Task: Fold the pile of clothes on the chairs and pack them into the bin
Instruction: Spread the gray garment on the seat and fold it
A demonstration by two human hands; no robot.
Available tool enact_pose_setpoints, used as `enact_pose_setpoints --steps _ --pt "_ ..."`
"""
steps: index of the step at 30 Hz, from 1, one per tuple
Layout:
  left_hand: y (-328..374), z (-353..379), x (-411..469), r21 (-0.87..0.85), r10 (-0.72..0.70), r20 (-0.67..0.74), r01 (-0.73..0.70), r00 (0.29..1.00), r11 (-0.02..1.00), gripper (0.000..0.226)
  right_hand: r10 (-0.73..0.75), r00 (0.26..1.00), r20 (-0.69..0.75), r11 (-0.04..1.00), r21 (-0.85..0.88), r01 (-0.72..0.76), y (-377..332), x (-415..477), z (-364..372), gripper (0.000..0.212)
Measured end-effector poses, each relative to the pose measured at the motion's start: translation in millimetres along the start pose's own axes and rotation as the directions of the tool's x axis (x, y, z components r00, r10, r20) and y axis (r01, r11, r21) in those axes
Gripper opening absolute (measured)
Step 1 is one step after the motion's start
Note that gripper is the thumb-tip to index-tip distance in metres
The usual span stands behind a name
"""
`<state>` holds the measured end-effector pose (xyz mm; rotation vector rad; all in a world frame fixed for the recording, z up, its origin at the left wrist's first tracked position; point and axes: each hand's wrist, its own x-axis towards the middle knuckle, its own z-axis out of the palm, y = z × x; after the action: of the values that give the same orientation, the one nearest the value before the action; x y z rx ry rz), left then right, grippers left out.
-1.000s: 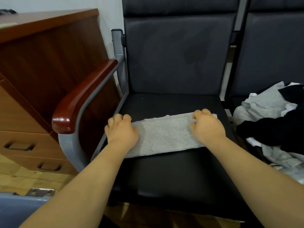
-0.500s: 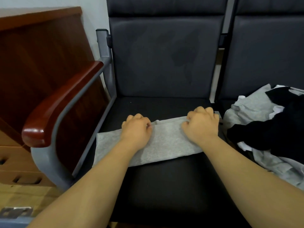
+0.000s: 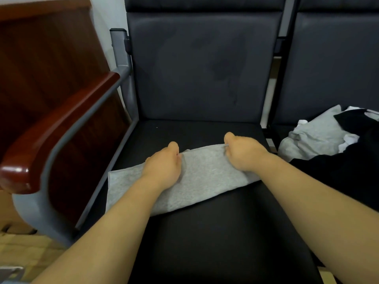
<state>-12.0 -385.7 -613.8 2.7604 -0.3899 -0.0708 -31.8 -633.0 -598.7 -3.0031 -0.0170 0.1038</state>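
A grey cloth (image 3: 205,175) lies folded into a long strip across the black seat (image 3: 215,242) of the left chair (image 3: 196,64). It runs at a slant from the near left, close by the metal side frame, to the far right edge of the seat. Both bare hands are on it, along its far edge.

The left hand (image 3: 164,167) sits about the middle of the strip. Its fingers are curled under and its thumb is up, and they pinch the far edge of the cloth. The left forearm crosses over the near edge. The right hand (image 3: 244,152) is at the far right corner, with its fingers likewise curled tight and gripping the edge there (a little fold of grey shows just under the thumb). Between the two hands the cloth is flat and smooth. Left of the left hand, the end of the strip lies loose on the seat, with neither hand on it.

On the next chair (image 3: 332,58), to the right, is the pile (image 3: 315,138), a loose heap of grey, black and white garments, well apart from the cloth. On the left, a glossy red-brown armrest (image 3: 57,128) tops the grey frame, with a dark wooden cabinet (image 3: 41,48) beyond it. A pale floor (image 3: 30,249) shows below.
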Motion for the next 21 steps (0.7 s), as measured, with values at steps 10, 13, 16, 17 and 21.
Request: enact_pose_setpoints --steps 10,13,16,17,21 --pt "2.9 11.7 -5.4 0.148 -0.04 -0.182 0.068 0.982 0.987 0.01 -0.001 1.0 -0.004 0.991 -0.137 0.0 -1.8 25.1 -7.9 0.017" --pt "19.8 10.1 -18.0 0.142 0.023 -0.205 0.007 0.979 0.99 0.01 -0.121 0.979 -0.164 0.991 -0.084 0.108 -8.3 11.1 0.8 0.01" --pt "40.3 16.7 -35.5 0.048 0.016 -0.026 -0.015 1.0 0.999 0.014 -0.175 0.985 0.0 0.982 0.065 0.175 -11.1 -13.9 6.4 0.008" --pt "44.2 18.7 -43.1 0.053 0.035 0.011 -0.036 0.999 0.998 0.013 -0.152 0.988 0.041 0.986 0.08 0.148 -10.5 -23.3 5.7 0.011" --pt "48.0 15.2 -57.8 0.132 0.095 0.037 -0.099 0.995 0.986 0.017 -0.021 0.98 0.196 0.999 0.05 0.011 -13.6 -58.0 -12.5 0.018"
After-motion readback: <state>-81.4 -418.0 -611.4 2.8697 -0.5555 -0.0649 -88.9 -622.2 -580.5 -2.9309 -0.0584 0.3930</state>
